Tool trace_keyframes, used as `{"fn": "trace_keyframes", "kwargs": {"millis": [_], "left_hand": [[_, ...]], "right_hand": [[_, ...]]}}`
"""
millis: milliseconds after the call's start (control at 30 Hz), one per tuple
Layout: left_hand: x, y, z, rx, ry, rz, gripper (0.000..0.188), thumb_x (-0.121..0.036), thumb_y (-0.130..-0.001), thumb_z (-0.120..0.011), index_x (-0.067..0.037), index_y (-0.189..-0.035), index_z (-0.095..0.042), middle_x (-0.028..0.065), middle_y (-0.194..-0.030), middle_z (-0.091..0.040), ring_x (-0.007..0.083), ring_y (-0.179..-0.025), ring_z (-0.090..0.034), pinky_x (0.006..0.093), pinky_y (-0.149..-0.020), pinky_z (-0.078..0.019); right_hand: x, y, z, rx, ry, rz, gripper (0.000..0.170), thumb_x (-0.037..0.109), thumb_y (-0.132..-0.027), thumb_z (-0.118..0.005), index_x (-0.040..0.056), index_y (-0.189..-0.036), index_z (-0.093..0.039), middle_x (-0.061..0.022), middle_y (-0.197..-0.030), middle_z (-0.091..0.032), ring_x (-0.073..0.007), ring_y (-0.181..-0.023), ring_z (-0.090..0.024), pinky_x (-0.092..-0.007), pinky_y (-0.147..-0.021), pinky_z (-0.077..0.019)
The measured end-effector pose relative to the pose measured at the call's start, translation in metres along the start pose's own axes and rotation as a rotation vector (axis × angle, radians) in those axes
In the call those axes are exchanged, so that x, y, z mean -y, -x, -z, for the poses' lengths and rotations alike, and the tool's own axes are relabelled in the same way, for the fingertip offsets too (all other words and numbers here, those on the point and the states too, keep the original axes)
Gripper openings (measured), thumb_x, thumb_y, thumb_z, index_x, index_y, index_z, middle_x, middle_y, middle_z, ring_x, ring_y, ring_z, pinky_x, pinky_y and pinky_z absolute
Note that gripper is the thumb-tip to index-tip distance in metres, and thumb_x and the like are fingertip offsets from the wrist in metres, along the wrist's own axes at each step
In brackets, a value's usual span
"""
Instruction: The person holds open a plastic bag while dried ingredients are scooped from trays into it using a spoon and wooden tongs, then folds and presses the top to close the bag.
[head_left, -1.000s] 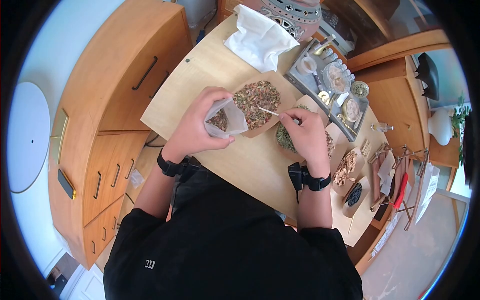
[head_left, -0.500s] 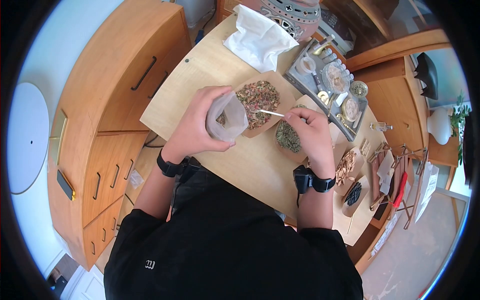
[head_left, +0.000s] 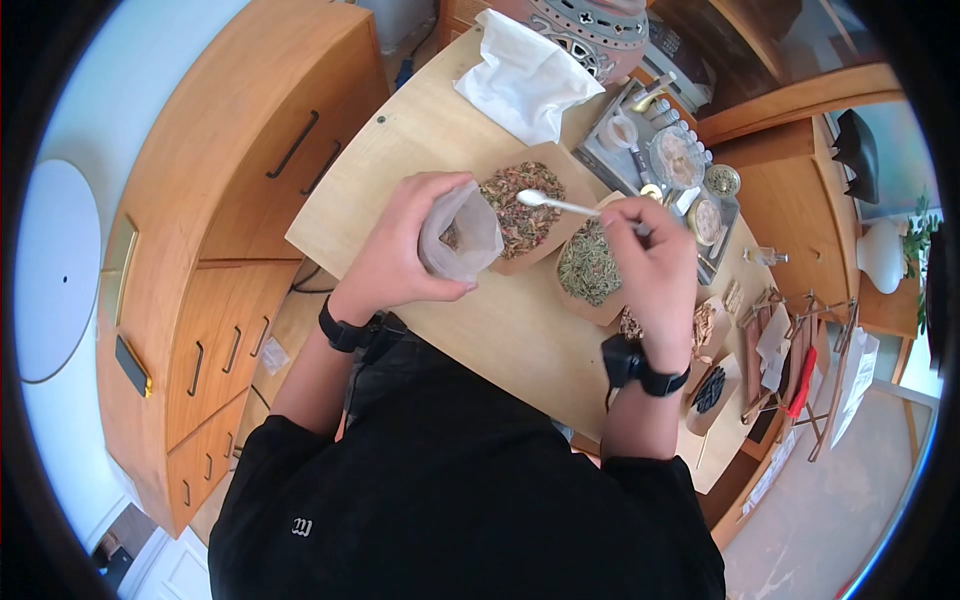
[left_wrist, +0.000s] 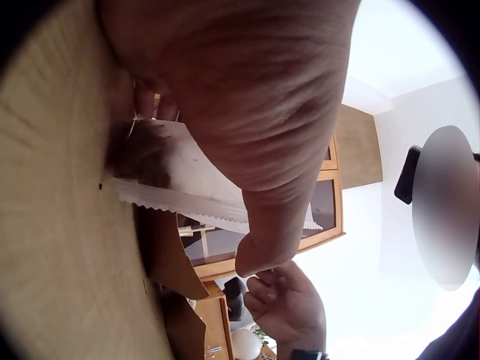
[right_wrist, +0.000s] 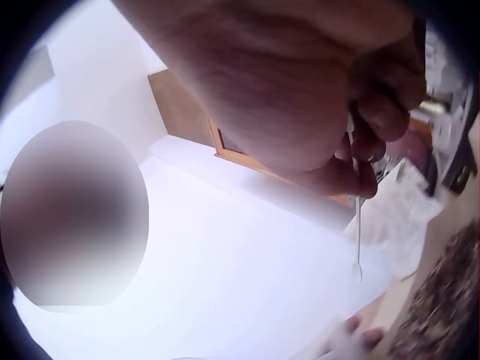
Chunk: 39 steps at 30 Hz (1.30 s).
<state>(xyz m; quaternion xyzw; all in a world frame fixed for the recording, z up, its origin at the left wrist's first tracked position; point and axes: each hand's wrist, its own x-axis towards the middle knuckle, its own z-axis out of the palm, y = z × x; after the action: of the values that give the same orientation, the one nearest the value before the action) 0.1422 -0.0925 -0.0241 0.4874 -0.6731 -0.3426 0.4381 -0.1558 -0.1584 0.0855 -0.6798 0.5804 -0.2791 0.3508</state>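
Observation:
In the head view my left hand (head_left: 405,245) grips a translucent whitish pouch (head_left: 462,240), its mouth open upward, with some dark dried bits inside. The left wrist view shows the serrated edge of the pouch (left_wrist: 202,169) beside the thumb. A small white spoon (head_left: 568,206) is pinched in my right hand (head_left: 655,270), fingers curled at the handle's end. Its bowl hangs over a kraft paper tray (head_left: 570,225) of mixed reddish-brown and green dried herbs (head_left: 525,220). Below the right hand lies a second paper tray of green dried herb (head_left: 590,268).
A crumpled white bag (head_left: 525,80) lies at the table's back edge, by a patterned pot (head_left: 590,30). A grey tray (head_left: 605,150) carries jars and small bottles. To the right are trays of wood chips (head_left: 703,325) and black sticks (head_left: 708,388), near a wooden rack (head_left: 790,350).
The right hand has drawn the spoon up and right out of the mixed herbs, so its bowl now shows. The left hand tilted the pouch more upright and shifted slightly right.

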Motion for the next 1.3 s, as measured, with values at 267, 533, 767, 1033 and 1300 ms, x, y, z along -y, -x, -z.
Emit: {"fn": "trace_keyframes", "kwargs": {"millis": [267,533,767,1033,1300], "left_hand": [[-0.002,-0.002,-0.001,0.020,0.001,-0.002,0.110,-0.022,-0.066,-0.099,-0.008,-0.164,-0.051,0.0165,-0.158,-0.053,0.0355,-0.151,-0.051,0.0465,-0.129,-0.0395],[0.000,-0.001,-0.001,0.012,0.009,0.003,0.108,-0.022,-0.067,-0.098,-0.008,-0.163,-0.051,0.0168,-0.158,-0.053,0.0357,-0.151,-0.051,0.0465,-0.129,-0.0398],[0.000,-0.001,-0.001,0.016,0.016,0.003,0.107,-0.021,-0.067,-0.098,-0.008,-0.163,-0.052,0.0167,-0.158,-0.053,0.0356,-0.151,-0.051,0.0462,-0.129,-0.0399],[-0.003,-0.001,-0.002,-0.009,0.017,0.002,0.104,-0.022,-0.067,-0.098,-0.008,-0.161,-0.054,0.0165,-0.156,-0.056,0.0371,-0.148,-0.053,0.0477,-0.127,-0.0421],[-0.001,-0.001,-0.004,-0.020,0.033,0.019,0.105,-0.023,-0.066,-0.098,-0.009,-0.160,-0.055,0.0168,-0.154,-0.058,0.0391,-0.146,-0.054,0.0495,-0.125,-0.0434]], "right_hand": [[-0.046,-0.093,0.016,0.097,0.475,0.296,0.020,0.020,-0.105,-0.070,0.0022,-0.111,-0.077,-0.0211,-0.111,-0.076,-0.0429,-0.104,-0.073,-0.0500,-0.093,-0.0573],[-0.032,-0.094,-0.014,0.341,0.452,0.255,0.023,0.021,-0.106,-0.062,0.0017,-0.112,-0.074,-0.0227,-0.111,-0.072,-0.0454,-0.110,-0.070,-0.0523,-0.097,-0.0552],[-0.038,-0.088,-0.014,0.338,0.334,0.207,0.026,0.022,-0.105,-0.061,0.0000,-0.112,-0.073,-0.0225,-0.112,-0.071,-0.0440,-0.109,-0.070,-0.0495,-0.099,-0.0553],[0.005,-0.084,0.005,0.332,0.257,0.202,0.026,0.022,-0.104,-0.064,-0.0011,-0.112,-0.074,-0.0223,-0.108,-0.073,-0.0426,-0.104,-0.072,-0.0486,-0.094,-0.0564],[0.071,-0.045,-0.013,0.268,0.404,0.527,0.019,0.018,-0.102,-0.066,0.0004,-0.104,-0.072,-0.0218,-0.104,-0.070,-0.0459,-0.101,-0.070,-0.0523,-0.088,-0.0556]]}}
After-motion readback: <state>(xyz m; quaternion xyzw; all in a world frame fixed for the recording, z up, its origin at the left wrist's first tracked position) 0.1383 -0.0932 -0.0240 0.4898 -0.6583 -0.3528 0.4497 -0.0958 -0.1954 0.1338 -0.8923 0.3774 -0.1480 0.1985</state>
